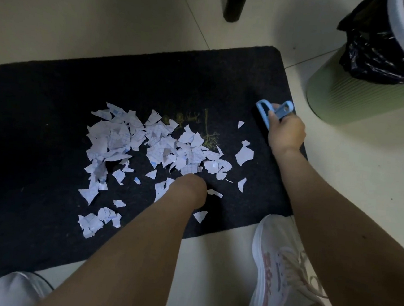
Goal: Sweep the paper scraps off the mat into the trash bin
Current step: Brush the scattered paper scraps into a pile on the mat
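Torn white grid-paper scraps (147, 147) lay heaped mid-way across a dark rectangular fibre mat (39, 112) on pale floor tiles (86, 13).
Right hand (285, 133) clasped a blue plastic brush (271, 110) at the mat's right edge; left hand (189, 186) pressed among scraps, its finger position impossible to tell; a green ribbed, black-lined trash bin (344, 97) stood beyond that edge.

The mat (51, 113) was a dark, matt, rough-napped textile. The scraps (128, 140) were thin white paper, printed with a faint blue grid, with torn edges. The brush (273, 110) looked like smooth light-blue plastic. The trash bin (344, 97) had a ribbed, pale green plastic wall and a smooth white rim, lined with a glossy, crinkled black plastic bag (373, 53). The floor (86, 13) was smooth, pale tile.
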